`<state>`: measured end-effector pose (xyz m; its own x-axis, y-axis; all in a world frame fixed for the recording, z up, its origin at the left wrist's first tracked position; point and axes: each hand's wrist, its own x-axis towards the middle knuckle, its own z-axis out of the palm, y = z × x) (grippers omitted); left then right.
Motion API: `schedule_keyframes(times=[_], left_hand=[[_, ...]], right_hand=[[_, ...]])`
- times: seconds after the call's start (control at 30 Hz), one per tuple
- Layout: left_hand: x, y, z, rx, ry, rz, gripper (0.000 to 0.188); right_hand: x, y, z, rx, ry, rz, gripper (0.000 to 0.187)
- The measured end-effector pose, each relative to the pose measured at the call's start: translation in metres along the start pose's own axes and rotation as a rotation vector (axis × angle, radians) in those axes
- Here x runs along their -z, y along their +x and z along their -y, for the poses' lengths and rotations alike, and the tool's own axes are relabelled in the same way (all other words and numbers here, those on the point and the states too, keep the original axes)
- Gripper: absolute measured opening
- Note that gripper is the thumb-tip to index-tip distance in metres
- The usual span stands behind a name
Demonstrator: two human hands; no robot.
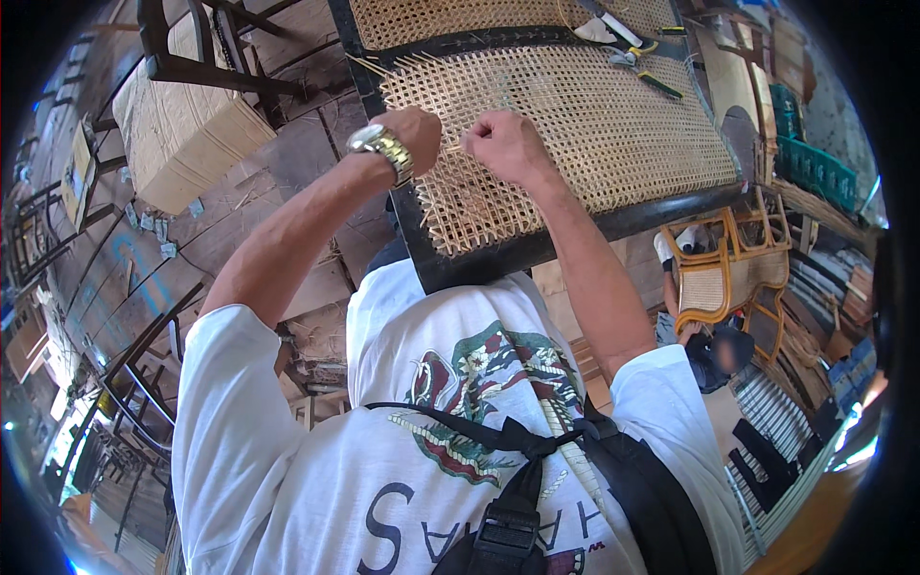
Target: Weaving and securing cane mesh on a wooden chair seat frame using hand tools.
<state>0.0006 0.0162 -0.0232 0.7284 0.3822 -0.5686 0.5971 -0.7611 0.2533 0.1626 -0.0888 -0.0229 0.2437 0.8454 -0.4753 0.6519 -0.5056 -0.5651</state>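
A woven cane panel (pixel 585 134) is set in a black wooden frame (pixel 489 268) in front of me. Loose cane ends stick out along its left edge and upper left corner. My left hand (pixel 414 136), with a metal watch on the wrist, is closed over the panel's left part. Just to its right, my right hand (pixel 510 149) has thumb and fingers pinched together, low over the weave. What the fingers of either hand hold is too small or hidden to make out. Pliers with black and yellow handles (pixel 656 84) lie on the panel's far right.
Beside the pliers lies a white-handled tool (pixel 613 29). A cardboard box (pixel 187 125) and a dark chair frame (pixel 206 67) stand at the left. To the right are green crates (pixel 815 172), and another person (pixel 714 359) is near an orange-brown cane chair (pixel 704 283).
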Motion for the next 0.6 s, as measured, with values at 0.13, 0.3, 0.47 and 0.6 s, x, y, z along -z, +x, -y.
schedule_keyframes(times=[0.13, 0.3, 0.47, 0.6], left_hand=[[-0.025, -0.006, 0.017, 0.046, -0.303, -0.114, 0.04], [-0.017, -0.007, 0.025, 0.184, -0.709, 0.114, 0.061], [-0.007, -0.024, 0.061, 0.242, -0.261, -0.083, 0.056], [0.023, -0.06, 0.122, 0.258, -0.043, -0.306, 0.051]], right_hand=[[-0.01, -0.004, 0.016, -0.034, -0.067, 0.014, 0.022], [-0.022, -0.01, 0.006, 0.217, -0.065, -0.143, 0.023], [-0.029, -0.016, 0.003, 0.211, -0.022, -0.165, 0.016], [-0.007, -0.017, 0.007, 0.089, 0.175, -0.017, 0.023]])
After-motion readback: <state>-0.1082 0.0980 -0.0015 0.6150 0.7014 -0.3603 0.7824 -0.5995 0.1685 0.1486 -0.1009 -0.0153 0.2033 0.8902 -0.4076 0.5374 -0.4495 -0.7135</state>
